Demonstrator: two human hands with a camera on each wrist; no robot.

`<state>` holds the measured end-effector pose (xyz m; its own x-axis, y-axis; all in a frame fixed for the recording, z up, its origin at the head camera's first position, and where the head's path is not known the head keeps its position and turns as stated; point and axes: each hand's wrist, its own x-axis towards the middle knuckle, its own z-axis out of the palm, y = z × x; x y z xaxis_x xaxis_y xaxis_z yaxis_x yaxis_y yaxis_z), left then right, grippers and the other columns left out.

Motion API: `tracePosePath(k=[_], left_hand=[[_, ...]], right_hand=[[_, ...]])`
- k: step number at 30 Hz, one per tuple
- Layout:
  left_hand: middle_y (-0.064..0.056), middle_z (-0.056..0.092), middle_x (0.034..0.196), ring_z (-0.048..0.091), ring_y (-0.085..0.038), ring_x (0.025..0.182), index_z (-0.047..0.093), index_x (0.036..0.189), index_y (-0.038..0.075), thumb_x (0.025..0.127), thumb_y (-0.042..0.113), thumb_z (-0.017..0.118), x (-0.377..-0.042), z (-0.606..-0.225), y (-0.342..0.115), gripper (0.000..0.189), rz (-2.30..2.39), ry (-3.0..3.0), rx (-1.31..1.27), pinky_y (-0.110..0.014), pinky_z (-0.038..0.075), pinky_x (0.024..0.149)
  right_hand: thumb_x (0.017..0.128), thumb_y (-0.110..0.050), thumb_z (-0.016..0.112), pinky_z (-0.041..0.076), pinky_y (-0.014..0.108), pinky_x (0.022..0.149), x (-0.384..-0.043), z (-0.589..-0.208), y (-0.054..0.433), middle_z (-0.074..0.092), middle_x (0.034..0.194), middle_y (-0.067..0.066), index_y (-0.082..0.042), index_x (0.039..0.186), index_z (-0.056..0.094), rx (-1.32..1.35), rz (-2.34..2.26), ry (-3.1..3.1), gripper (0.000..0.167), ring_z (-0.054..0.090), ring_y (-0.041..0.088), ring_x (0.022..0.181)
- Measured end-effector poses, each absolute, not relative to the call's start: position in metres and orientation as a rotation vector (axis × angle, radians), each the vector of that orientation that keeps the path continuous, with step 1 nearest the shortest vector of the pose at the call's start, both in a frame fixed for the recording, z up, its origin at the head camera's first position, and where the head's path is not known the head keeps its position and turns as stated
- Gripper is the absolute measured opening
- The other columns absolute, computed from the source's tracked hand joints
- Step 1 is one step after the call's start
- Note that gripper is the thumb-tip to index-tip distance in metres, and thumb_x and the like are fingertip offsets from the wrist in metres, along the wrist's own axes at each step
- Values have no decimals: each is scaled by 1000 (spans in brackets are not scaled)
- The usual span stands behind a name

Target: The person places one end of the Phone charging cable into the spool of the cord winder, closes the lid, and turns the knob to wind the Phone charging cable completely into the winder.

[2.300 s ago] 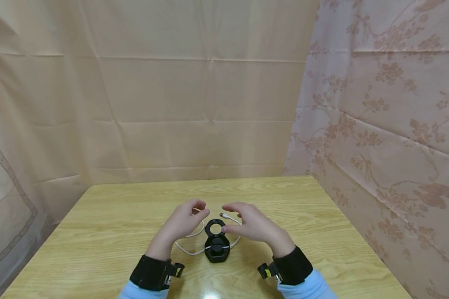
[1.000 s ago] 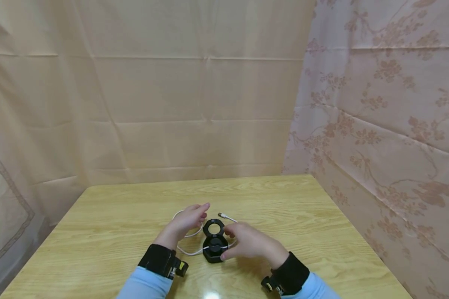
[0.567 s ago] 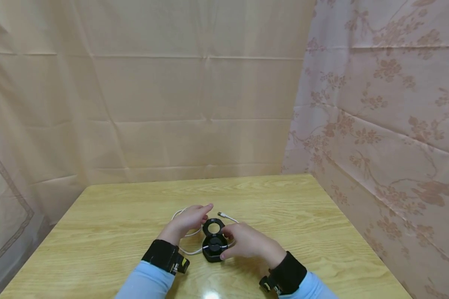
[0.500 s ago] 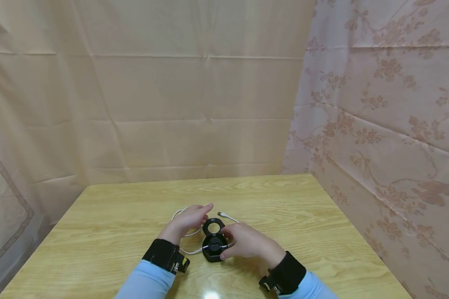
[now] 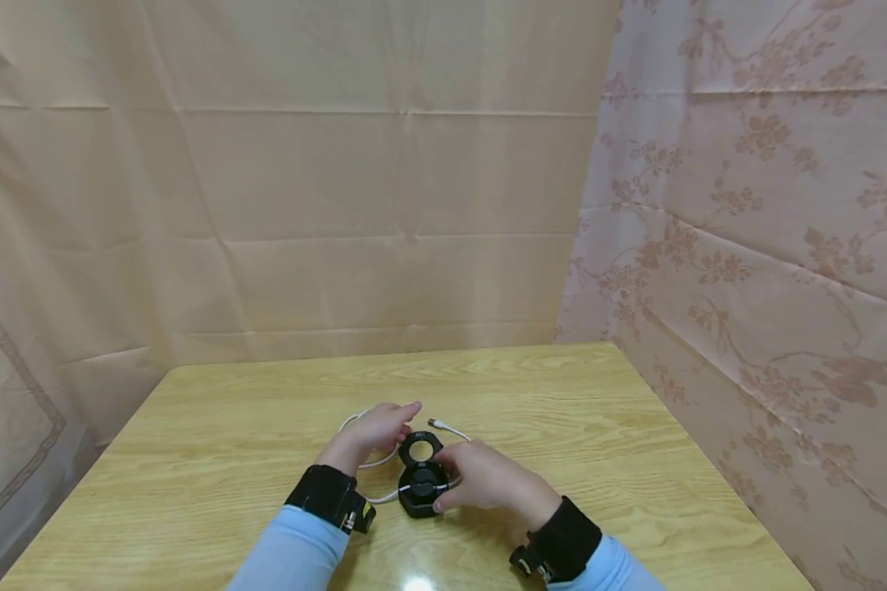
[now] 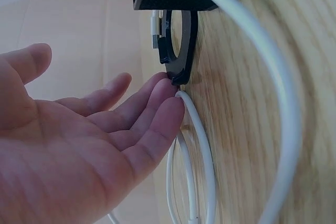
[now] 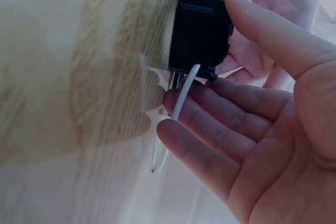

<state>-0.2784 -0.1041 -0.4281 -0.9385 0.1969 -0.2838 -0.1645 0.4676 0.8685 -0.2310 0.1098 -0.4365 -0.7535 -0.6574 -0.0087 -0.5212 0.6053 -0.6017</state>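
A black hexagonal case (image 5: 423,499) lies on the table, its ring-shaped lid (image 6: 191,40) folded back flat. A white USB cable (image 5: 386,498) crosses the case and comes out on both sides. My right hand (image 5: 491,476) holds the case from the right, thumb on its near edge and fingers toward the hinge. The right wrist view shows those fingers beside the white cable (image 7: 185,94). My left hand (image 5: 373,431) is left of the lid with its thumb raised. Its fingertips are at the lid's end and a cable loop (image 6: 202,135).
The USB plug (image 5: 436,424) lies beyond the lid, pointing left. More cable loops (image 5: 355,420) lie behind my left hand. A wood-grain table (image 5: 229,460) spreads around, with a beige curtain (image 5: 303,205) behind and a floral one (image 5: 746,246) at the right.
My right hand has come down from beside the lid to the case and stays there. My left hand has turned thumb-up and moved slightly right. The case remains in place.
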Motion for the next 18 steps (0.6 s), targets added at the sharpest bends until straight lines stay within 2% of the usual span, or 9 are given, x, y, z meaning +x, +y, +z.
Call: tracePosePath(k=[5, 9, 14, 18], left_hand=[[-18, 65, 111, 61, -28, 100, 56, 130, -11, 107, 43, 47, -281, -428, -103, 60, 1501, 2386, 5, -34, 50, 76], [-13, 63, 99, 58, -22, 86, 59, 120, -10, 107, 39, 47, -281, -428, -103, 53, 1555, 2391, 15, -29, 43, 66], [-6, 56, 85, 51, -18, 75, 60, 103, -4, 107, 37, 50, -281, -428, -103, 43, 1579, 2400, 41, -29, 38, 63], [-7, 55, 85, 50, -20, 75, 63, 103, -5, 106, 33, 53, -281, -426, -103, 39, 1589, 2429, 76, -27, 37, 57]], right_hand=[[75, -25, 91, 49, 25, 79, -231, -435, 110, 69, 90, -10, -6, 117, 71, -947, -861, 2608, 50, 62, 4, 83], [75, -27, 91, 50, 25, 80, -231, -436, 110, 69, 92, -8, -5, 118, 70, -930, -850, 2614, 52, 62, 5, 85], [75, -28, 91, 51, 27, 83, -231, -437, 111, 70, 96, -6, -4, 123, 68, -897, -866, 2602, 58, 63, 5, 89], [75, -26, 92, 51, 26, 82, -232, -437, 112, 71, 94, -6, -4, 120, 69, -907, -892, 2594, 56, 64, 5, 87]])
